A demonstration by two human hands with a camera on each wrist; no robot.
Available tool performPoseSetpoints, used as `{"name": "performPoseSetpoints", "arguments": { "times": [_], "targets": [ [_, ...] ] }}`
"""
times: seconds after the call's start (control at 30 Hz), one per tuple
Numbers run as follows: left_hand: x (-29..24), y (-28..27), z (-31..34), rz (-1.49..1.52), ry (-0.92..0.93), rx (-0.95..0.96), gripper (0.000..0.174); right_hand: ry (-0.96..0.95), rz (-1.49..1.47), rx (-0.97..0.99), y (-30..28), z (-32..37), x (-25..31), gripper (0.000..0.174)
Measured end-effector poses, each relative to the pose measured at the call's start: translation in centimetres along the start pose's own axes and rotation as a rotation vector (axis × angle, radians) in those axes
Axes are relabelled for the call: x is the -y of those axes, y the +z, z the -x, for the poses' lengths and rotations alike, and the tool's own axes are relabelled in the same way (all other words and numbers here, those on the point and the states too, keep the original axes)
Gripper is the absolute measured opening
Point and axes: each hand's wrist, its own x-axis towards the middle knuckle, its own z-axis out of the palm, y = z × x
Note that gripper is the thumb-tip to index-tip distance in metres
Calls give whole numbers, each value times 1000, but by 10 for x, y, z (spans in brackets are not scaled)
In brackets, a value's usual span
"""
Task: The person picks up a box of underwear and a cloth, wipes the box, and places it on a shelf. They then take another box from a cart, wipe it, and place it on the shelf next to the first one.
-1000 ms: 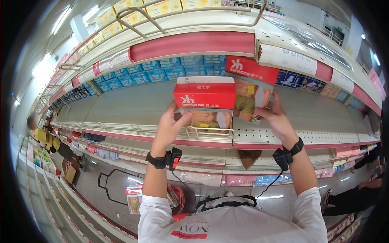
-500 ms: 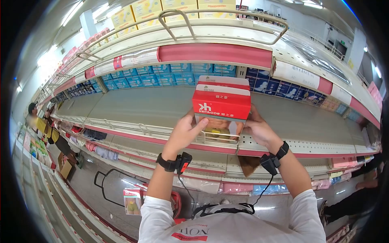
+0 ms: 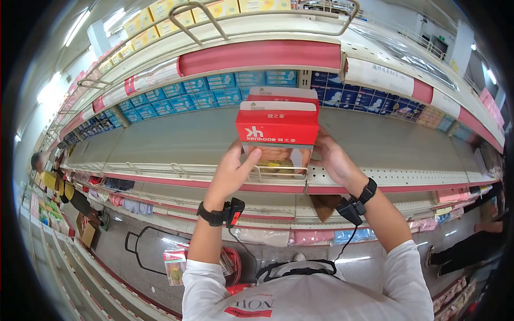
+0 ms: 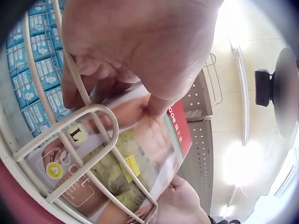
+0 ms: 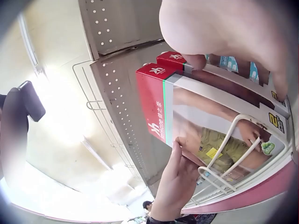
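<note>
Two red-topped boxes stand upright one behind the other on the shelf, the front box (image 3: 277, 128) just inside the wire guard (image 3: 278, 172). My left hand (image 3: 231, 170) grips the front box's left side, thumb on its printed face. At the right, my right hand (image 3: 336, 160) holds the rear box (image 3: 284, 93) by its side. In the right wrist view, the rear box (image 5: 173, 58) sits close against the front box (image 5: 154, 105), with my fingers along its edge. The left wrist view shows the front box's face (image 4: 154, 135) behind the wires.
Blue packs (image 3: 214, 88) and dark blue packs (image 3: 364, 101) line the shelf's back. Yellow boxes (image 3: 214, 9) stand on the shelf above. Below are a red basket (image 3: 233, 262) and a boxed item (image 3: 174, 266). A person in yellow (image 3: 53, 182) stands at the left.
My right hand has brought the second box from the right to a place behind the front one. Over the last half second the boxes have shifted left in view as the head view moved.
</note>
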Motion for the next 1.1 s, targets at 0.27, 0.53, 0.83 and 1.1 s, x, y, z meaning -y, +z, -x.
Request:
{"name": "performPoseSetpoints", "arguments": {
  "times": [0.27,0.53,0.83,1.1],
  "targets": [
    [-1,1,3,-18,-28,14,39,0,42,18,5,-4,-2,57],
    [5,5,6,-150,78,-163,51,-13,71,31,3,-6,-7,58],
    [-9,2,-1,33,-56,-101,56,-93,100,-2,4,-4,3,55],
    [-7,-1,-7,-13,-59,-69,59,-103,133,-9,4,-6,6,57]
  ]
}}
